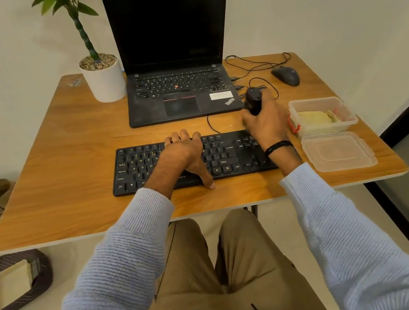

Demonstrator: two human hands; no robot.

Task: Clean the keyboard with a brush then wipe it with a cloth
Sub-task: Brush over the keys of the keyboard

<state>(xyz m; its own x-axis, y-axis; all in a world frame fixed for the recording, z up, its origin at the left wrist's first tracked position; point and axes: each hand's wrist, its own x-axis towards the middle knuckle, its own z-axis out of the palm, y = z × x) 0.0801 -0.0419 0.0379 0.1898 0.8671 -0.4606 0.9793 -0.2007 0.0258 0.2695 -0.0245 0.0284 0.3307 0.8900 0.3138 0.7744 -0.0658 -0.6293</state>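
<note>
The black keyboard lies near the front edge of the wooden table, its long axis running left to right. The left hand rests flat on its middle keys, fingers extended. Over its right end, the right hand grips a dark brush, whose visible end points up and away towards the laptop. A yellowish cloth sits in a clear container to the right. A pale wall stands behind.

Matt black keyboard, glossy wood-grain table, seemingly clear plastic box.
</note>
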